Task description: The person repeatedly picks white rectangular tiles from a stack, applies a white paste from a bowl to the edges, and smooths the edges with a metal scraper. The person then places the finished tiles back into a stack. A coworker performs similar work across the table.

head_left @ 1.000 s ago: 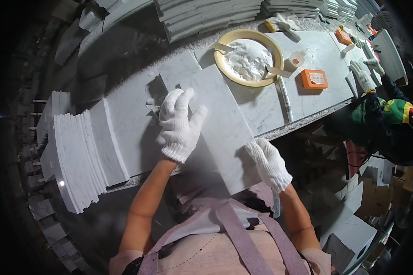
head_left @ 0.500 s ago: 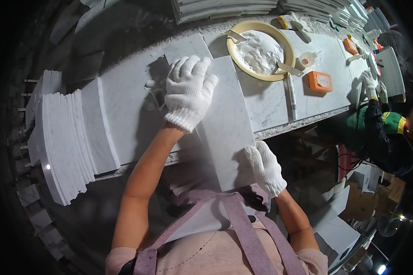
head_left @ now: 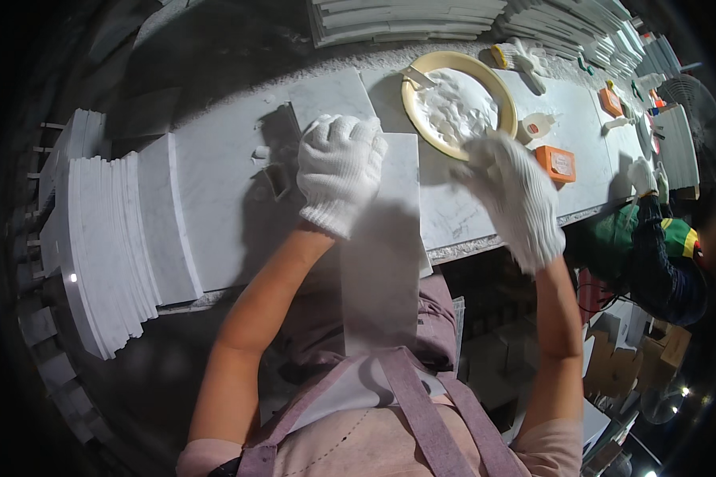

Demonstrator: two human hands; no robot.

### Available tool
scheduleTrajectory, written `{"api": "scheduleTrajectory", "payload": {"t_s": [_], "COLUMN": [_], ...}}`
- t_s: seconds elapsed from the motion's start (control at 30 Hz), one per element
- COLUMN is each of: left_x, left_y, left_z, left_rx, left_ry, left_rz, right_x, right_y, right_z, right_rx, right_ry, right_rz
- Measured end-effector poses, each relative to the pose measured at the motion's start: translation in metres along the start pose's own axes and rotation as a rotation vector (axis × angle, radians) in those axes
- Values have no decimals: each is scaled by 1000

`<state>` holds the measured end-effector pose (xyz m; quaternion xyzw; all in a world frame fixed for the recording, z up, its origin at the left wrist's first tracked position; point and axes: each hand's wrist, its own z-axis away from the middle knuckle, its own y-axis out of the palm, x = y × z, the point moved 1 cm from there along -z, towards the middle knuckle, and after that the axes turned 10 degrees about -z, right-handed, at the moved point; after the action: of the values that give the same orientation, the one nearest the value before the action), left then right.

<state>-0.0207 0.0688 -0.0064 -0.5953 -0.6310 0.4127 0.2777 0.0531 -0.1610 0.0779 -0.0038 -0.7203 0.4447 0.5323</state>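
A long white marble slab [head_left: 383, 262] lies across the bench edge and reaches back toward my body. My left hand [head_left: 338, 167], in a white knit glove, rests flat on the slab's far end. My right hand [head_left: 511, 191], also gloved and blurred, hovers with spread fingers above the bench, just in front of a round yellow basin [head_left: 415, 111] filled with white paste. It holds nothing.
A stack of curved marble pieces [head_left: 103, 238] stands at the left. Orange blocks [head_left: 555, 163], a small white tub [head_left: 537, 125] and a brush [head_left: 517, 56] lie on the bench [head_left: 215, 215]. More slabs are piled at the back. A person in green sits at right [head_left: 652, 246].
My right hand has let go of the slab's near right edge and lifted up toward the yellow basin. My left hand stays on the slab's far end.
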Motion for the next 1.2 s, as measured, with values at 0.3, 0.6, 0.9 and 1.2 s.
{"api": "scheduleTrajectory", "payload": {"t_s": [0.3,0.6,0.9,1.2], "left_x": [-1,2,2,3], "left_y": [-6,1,2,-1], "left_z": [4,4,5,4], "left_rx": [-90,-116,-105,-128], "left_ry": [-22,-28,-20,8], "left_rz": [-43,27,58,100], "right_x": [-15,-37,-42,-65], "right_y": [49,4,16,41], "right_z": [-145,-97,-14,-12], "right_rx": [16,-88,-474,-422], "right_ry": [-309,-198,87,131], "right_rz": [595,564,-248,-167]}}
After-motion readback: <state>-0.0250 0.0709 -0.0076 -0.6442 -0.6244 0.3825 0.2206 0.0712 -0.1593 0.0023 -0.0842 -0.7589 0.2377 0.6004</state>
